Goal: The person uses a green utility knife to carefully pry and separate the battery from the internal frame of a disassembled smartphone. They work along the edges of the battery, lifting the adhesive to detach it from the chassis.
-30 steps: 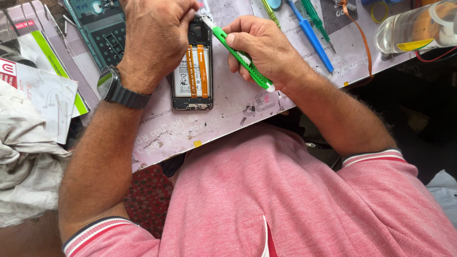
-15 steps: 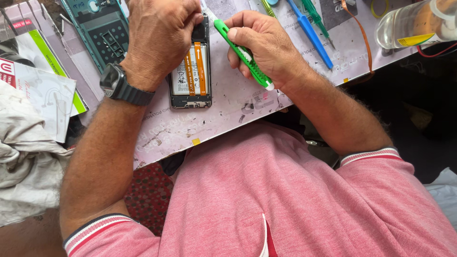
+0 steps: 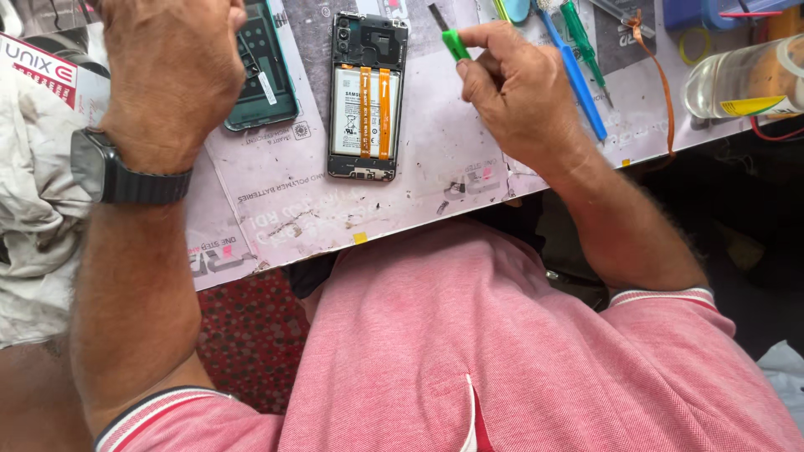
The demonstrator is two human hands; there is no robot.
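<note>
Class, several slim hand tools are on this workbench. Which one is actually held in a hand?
The green-handled tool, gripped in the right hand. The blue tool and the dark green screwdriver lie untouched on the mat.

Pink short-sleeve polo shirt [image 3: 469, 351] on me, knit texture, sleeve cuffs trimmed with white and dark stripes. White placket edge down the front with a bit of red beside it. Black watch [image 3: 105, 172] with black strap on my left wrist. Left hand [image 3: 167, 67] and right hand [image 3: 519, 92] bare, forearms hairy.
</note>
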